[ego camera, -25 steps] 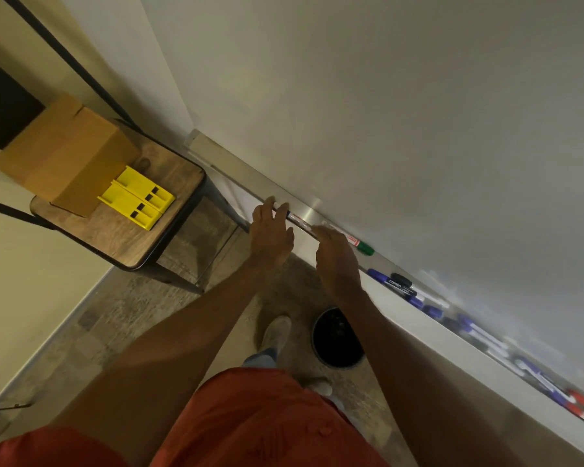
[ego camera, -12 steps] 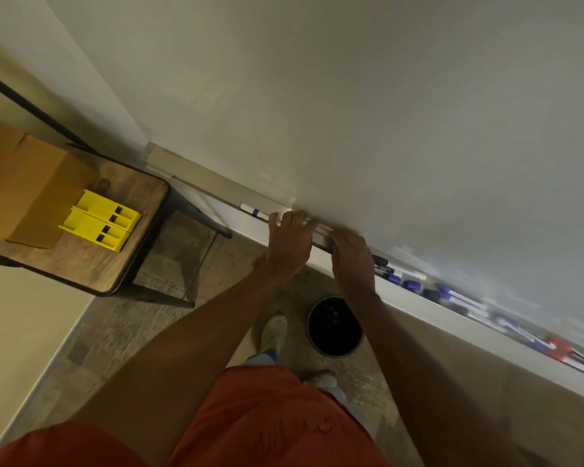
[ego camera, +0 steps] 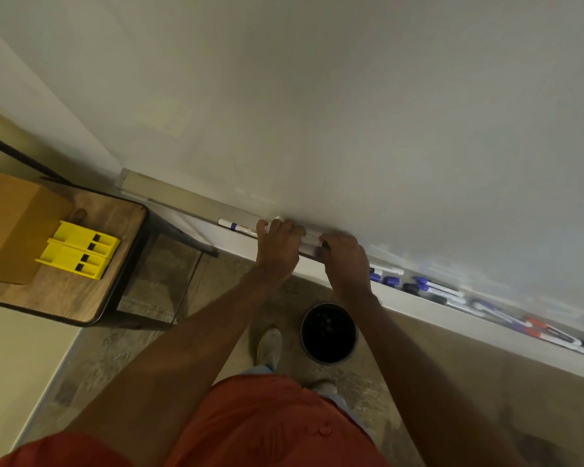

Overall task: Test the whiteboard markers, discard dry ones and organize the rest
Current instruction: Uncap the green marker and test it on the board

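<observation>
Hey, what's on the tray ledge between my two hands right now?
In the head view, white marker barrels bridge the gap between the left hand and right hand on the tray ledge; how many is unclear.

I see the whiteboard's marker ledge carrying a row of markers, blue, black and red, with one blue-banded marker apart at its left end. The wooden desk bears a cardboard box and two yellow holders. A black bin stands on the floor
</observation>
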Demonstrator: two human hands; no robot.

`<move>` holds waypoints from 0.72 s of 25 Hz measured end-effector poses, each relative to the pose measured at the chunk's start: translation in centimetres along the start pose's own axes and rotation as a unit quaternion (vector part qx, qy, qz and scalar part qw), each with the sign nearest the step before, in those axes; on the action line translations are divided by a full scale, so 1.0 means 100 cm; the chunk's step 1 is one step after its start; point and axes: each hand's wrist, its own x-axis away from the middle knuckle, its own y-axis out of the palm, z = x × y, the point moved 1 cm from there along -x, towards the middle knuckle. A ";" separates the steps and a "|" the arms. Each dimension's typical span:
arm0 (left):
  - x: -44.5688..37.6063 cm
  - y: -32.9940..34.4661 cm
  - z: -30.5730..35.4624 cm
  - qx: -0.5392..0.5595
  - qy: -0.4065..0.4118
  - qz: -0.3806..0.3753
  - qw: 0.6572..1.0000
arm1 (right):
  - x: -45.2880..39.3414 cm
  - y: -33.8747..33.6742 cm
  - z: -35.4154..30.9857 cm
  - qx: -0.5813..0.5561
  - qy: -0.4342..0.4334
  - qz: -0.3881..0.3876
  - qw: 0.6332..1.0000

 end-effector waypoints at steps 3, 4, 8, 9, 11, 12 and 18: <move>0.014 -0.018 0.021 0.082 -0.052 -0.030 0.995 | 0.012 -0.032 -0.006 -0.182 0.091 0.019 0.979; 0.018 -0.025 0.030 0.117 -0.065 -0.048 0.990 | 0.017 -0.043 -0.008 -0.246 0.122 0.032 0.961; 0.026 -0.058 0.071 0.308 -0.110 -0.115 0.938 | 0.037 -0.091 -0.007 -0.430 0.192 0.105 0.876; 0.029 -0.068 0.083 0.359 -0.104 -0.128 0.919 | 0.042 -0.105 -0.006 -0.468 0.209 0.113 0.851; 0.037 -0.089 0.108 0.432 -0.072 -0.156 0.885 | 0.055 -0.131 -0.005 -0.517 0.232 0.123 0.815; 0.041 -0.099 0.120 0.457 -0.057 -0.167 0.872 | 0.062 -0.143 -0.004 -0.527 0.235 0.130 0.807; 0.062 -0.143 0.206 0.562 -0.038 -0.168 0.809 | 0.108 -0.218 0.007 -0.531 0.191 0.193 0.803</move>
